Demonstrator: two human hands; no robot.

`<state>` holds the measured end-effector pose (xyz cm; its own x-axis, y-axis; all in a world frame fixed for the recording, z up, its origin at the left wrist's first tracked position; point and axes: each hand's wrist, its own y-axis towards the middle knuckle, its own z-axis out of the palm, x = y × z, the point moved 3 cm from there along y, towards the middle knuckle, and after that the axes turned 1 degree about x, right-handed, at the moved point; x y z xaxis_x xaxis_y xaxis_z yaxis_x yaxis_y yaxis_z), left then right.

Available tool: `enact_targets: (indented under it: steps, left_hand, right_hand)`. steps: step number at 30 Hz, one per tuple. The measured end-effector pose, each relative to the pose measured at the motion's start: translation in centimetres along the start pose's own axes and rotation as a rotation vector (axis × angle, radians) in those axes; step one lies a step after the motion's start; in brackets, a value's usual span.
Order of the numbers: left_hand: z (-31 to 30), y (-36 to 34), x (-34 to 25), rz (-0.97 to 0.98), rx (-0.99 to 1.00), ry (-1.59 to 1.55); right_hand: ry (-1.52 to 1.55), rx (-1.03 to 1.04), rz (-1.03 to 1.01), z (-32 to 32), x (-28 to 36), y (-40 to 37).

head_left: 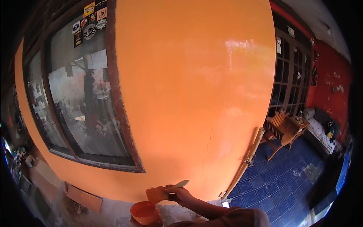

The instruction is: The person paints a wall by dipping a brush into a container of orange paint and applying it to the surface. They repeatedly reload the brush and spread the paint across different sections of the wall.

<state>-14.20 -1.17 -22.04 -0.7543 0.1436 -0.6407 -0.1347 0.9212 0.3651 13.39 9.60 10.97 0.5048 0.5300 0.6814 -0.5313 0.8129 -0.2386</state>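
My right hand (179, 195) is closed around a wide paint brush (157, 194). Its broad, orange-coated head points left, and its pale handle sticks out up and to the right past my fingers. The brush is close to the lower part of an orange wall (189, 94); whether it touches the wall I cannot tell. Below and left of the brush is an orange bowl (145, 212), its inside coated orange. A dark reddish shape under the bowl is too unclear to name. I cannot see my left hand.
A brown-framed window (126, 125) with stickers is on the left. Bamboo poles (244, 162) lean at the wall's right edge. Beyond are blue floor tiles (264, 189), a wooden chair (280, 130), a sofa (319, 130) and a red wall (332, 83). A flat board (84, 196) lies lower left.
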Motion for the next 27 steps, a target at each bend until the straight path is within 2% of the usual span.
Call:
enact_targets:
  steps: [2,3,8,14,17,19,23,24,27]
  left_hand:
    - [-13.7,3.5,-22.4,-0.222,-0.253,-0.653]
    - [-14.9,4.6,-25.2,-0.253,-0.303,-0.644]
    - [-12.7,3.9,-22.4,-0.235,-0.33,-0.508]
    - [-10.4,2.2,-17.9,-0.192,-0.334,-0.382]
    - [-9.2,2.0,-16.0,-0.11,-0.304,-0.493]
    - [-9.8,2.5,-17.0,-0.12,-0.257,-0.502]
    - [-11.5,4.7,-21.2,-0.12,-0.139,-0.557]
    - [-12.0,5.4,-22.5,-0.118,-0.106,-0.576]
    - [-12.9,7.3,-26.2,-0.11,-0.014,-0.616]
  right_hand:
    - [-0.01,0.034,0.01,0.3,0.3,0.9]
    - [-0.018,0.045,0.01,0.8,0.6,1.1]
    - [-0.04,0.024,0.031,1.8,1.7,0.6]
    - [-0.026,-0.003,-0.065,0.7,2.1,-0.9]
    - [-0.008,-0.063,-0.082,0.2,1.9,-2.5]
    - [0.0,-0.159,-0.111,-0.6,1.3,-3.5]
    - [0.036,-0.208,-0.176,-3.5,0.2,-5.1]
    - [0.027,-0.166,-0.229,-3.7,0.6,-5.6]
    - [0.032,-0.22,-0.273,-3.5,2.2,-6.6]
